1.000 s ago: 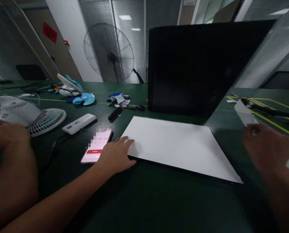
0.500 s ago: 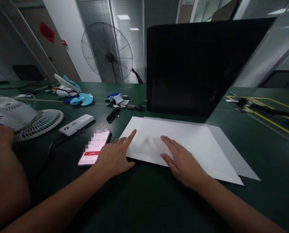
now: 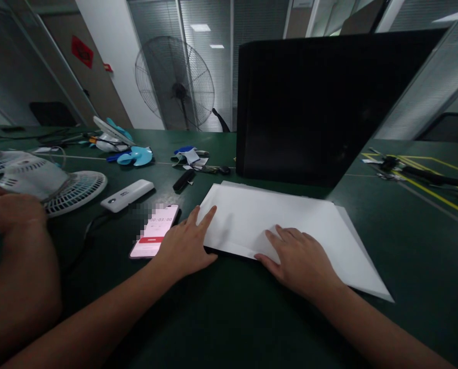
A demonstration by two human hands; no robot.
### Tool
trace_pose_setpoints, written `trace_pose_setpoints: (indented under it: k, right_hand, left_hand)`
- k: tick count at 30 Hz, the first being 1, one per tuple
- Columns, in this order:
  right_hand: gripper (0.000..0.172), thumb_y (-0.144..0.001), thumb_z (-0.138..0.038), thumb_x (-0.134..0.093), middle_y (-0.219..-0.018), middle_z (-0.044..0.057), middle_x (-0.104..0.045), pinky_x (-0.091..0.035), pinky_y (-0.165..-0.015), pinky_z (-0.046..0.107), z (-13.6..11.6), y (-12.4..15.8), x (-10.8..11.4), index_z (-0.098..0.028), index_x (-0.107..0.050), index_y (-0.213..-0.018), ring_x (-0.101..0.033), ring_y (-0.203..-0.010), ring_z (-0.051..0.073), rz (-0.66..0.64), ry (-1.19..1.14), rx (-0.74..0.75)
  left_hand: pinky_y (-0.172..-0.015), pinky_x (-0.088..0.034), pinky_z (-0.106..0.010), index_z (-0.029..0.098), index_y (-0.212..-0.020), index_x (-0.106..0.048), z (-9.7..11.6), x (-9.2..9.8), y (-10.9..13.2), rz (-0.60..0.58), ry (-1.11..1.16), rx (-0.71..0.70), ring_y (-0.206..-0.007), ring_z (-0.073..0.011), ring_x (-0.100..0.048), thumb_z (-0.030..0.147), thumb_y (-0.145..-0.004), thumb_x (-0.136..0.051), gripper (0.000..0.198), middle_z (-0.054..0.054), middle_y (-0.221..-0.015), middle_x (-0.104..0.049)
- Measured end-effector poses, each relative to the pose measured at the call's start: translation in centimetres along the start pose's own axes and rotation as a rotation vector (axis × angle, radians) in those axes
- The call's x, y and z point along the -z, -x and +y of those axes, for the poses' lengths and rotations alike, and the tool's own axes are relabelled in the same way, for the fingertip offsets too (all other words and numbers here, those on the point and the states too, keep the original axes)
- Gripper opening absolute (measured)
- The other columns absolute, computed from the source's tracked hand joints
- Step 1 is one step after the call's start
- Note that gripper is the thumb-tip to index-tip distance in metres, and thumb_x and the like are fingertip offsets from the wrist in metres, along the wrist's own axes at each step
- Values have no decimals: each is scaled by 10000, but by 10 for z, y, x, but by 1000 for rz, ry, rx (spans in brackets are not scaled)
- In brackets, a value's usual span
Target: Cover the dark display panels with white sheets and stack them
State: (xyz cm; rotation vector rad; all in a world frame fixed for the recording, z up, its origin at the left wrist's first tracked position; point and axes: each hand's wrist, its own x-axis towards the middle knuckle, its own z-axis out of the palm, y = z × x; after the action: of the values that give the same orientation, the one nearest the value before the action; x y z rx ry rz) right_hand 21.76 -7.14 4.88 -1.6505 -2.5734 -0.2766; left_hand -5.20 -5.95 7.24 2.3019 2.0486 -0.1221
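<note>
A stack of white paper [image 3: 247, 207] lies flat on the table, with a thin dark edge showing beneath its near side. At the left end of the stack rests my left hand [image 3: 190, 238], its fingers spread over the paper's corner and its thumb at the near edge. My right hand [image 3: 298, 256] lies over the middle of the paper with fingers apart, the thumb by the near edge. Both hands are open and grip nothing I can see. A lower sheet [image 3: 352, 230] peeks out along the right side.
Left of my hand lies a phone [image 3: 150, 248] with a timer, then a white power bank [image 3: 126, 196]. A large black panel [image 3: 309, 113] stands behind the paper. Another person's arm [image 3: 21, 256] reaches in beside white fan parts [image 3: 75, 192]. Blue fan blades [image 3: 136, 156] lie farther back.
My right hand has slid toward me and to the right, its fingers spreading on the paper. The upper paper has shifted, so less of the lower sheet shows at right.
</note>
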Motion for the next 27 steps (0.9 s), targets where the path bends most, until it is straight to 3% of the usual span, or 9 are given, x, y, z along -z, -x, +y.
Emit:
trace_pose_setpoints:
  k: [3,8,12,21,27]
  right_hand:
    - [704,-969,-684,-362,-1354,195,-634,-542,-929,545,-3,1,2,-168,-662,-1343,-624,-1181,369,0,-33,63]
    - [618,-1006,-596,-364,-1353,184,-638,-546,-930,522,-3,2,1,-170,-673,-1330,-620,-1191,356,-2,-31,156]
    - [635,-1015,-594,-343,-1343,194,-642,-555,-920,511,0,1,1,-143,-691,-1295,-629,-1177,352,-19,-34,198]
    - [631,-1014,-600,-355,-1362,173,-637,-559,-933,498,14,0,3,-156,-684,-1318,-630,-1185,339,-21,-36,262]
    - [629,-1013,-599,-364,-1390,169,-618,-557,-947,514,16,-1,6,-160,-672,-1342,-622,-1209,343,-53,-23,275]
  left_hand:
    - [-1009,-505,-513,363,-1625,-109,-1,-2,0,13,9,2,-1346,-428,-516,614,-707,-736,1140,-119,-1721,-33]
    - [-1053,-477,-528,291,-1556,-374,-5,-6,-1,12,-3,-7,-1348,-419,-515,653,-737,-679,946,-145,-1684,-224]
    - [-1080,-458,-544,249,-1490,-478,-4,-6,1,20,9,2,-1373,-436,-483,640,-731,-685,879,-170,-1664,-261]
    - [-1057,-495,-531,253,-1410,-575,-2,-4,5,40,66,25,-1346,-449,-505,605,-711,-722,797,-92,-1721,49]
    - [-1133,-415,-585,252,-1326,-647,1,0,6,82,80,30,-1519,-515,-150,578,-676,-773,738,-28,-1719,122]
